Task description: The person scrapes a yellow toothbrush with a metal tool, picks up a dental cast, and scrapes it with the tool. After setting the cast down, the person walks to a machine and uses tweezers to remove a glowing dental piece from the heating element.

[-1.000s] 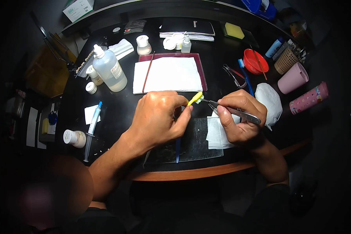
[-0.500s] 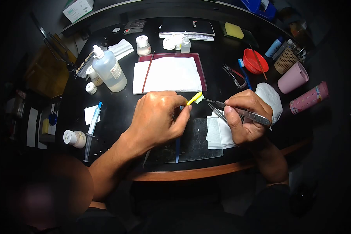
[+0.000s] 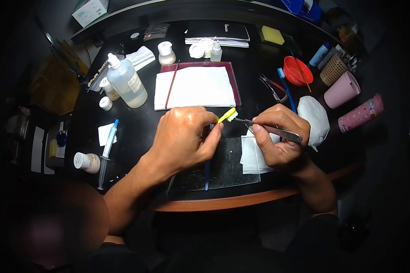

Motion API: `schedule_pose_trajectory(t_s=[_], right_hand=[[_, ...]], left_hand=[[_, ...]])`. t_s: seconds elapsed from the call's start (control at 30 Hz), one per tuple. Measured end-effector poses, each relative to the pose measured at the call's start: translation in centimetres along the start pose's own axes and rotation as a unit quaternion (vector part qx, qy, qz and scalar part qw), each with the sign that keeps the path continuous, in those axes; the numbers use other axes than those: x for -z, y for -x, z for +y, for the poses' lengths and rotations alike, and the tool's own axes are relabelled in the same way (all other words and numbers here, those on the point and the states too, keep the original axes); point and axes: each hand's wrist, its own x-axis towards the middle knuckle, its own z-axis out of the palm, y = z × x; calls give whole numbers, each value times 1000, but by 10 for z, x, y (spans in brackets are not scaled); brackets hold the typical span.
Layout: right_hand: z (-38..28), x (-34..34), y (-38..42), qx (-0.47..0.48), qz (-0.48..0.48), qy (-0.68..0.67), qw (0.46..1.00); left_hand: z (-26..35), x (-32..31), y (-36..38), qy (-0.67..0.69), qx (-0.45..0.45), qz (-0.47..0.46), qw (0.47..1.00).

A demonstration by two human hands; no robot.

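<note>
My left hand pinches a yellow toothbrush between thumb and forefinger, with most of its handle hidden in the grip. The pale green and white bristles face toward my right hand. Silver tweezers lie in the fingers of that hand, their tips right at the bristles. Below both hands, a clear glass sheet rests on the dark table, with a blue stick near my left wrist. White paper sheets lie beside it, under my right hand.
Ahead is a white cloth with a thin brush across it. A squeeze bottle, a syringe and a jar stand or lie at left. A red bowl and a pink cup are at right.
My right hand has moved slightly left and the tweezers' prongs have come closer together at the bristles. My left hand and the toothbrush have hardly moved.
</note>
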Motion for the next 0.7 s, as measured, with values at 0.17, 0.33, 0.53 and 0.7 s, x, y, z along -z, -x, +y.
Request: schedule_pose_trajectory(t_s=[0.17,0.33,0.53,0.7], right_hand=[[-2,11,1,-3,-21,-12,1000],[0,12,1,14,24,-19,999],[1,8,1,12,21,-15,1000],[-1,8,1,-2,14,-9,1000]], left_hand=[[-1,0,0,1,0,0,1000],[-1,-1,0,0,0,-3,1000],[-1,-1,0,1,2,-3,1000],[0,-1,0,0,2,-4,1000]])
